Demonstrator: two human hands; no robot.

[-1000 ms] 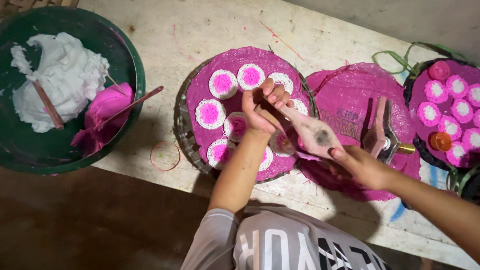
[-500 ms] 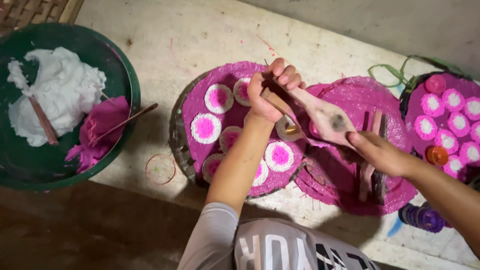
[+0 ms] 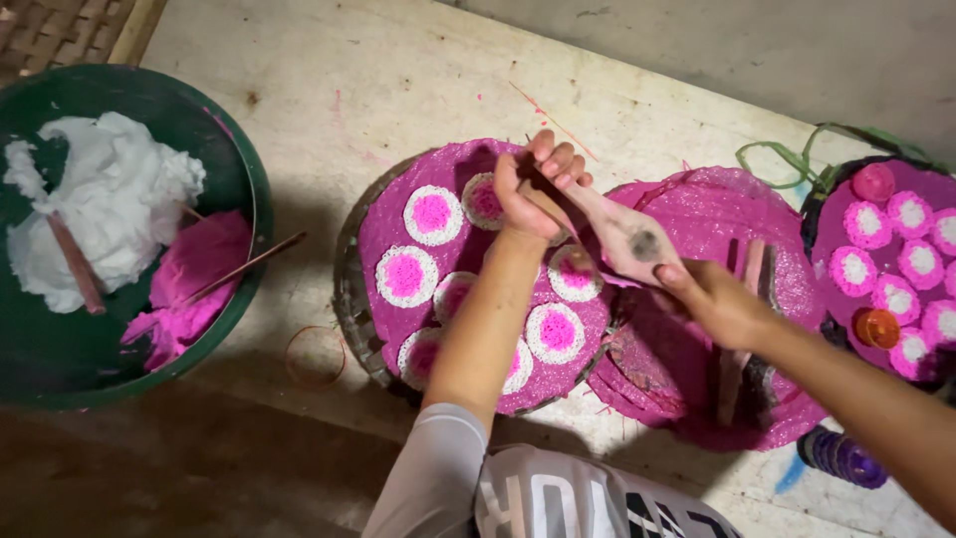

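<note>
My left hand [image 3: 533, 189] is closed around the narrow end of a pale wooden paddle [image 3: 627, 237] with a dark spot on its blade. It hovers over the far edge of a round tray [image 3: 349, 299] lined with a pink mat. Several round white cakes with pink centres [image 3: 432, 214] lie on that mat. My right hand [image 3: 712, 299] pinches the wide end of the same paddle with its fingertips, above a second stack of pink mats [image 3: 717, 214]. Whatever sits under my left palm is hidden.
A green basin [image 3: 244, 179] at the left holds white dough [image 3: 110, 209], pink dough [image 3: 194, 269] and two sticks. A rubber band [image 3: 317, 356] lies on the concrete. At the right are another tray of cakes [image 3: 896, 249], small cups, green cord [image 3: 787, 159] and a purple spool [image 3: 846, 458].
Both hands stay on the paddle. My left hand has shifted from the tray's middle toward its far edge, and the view has moved slightly.
</note>
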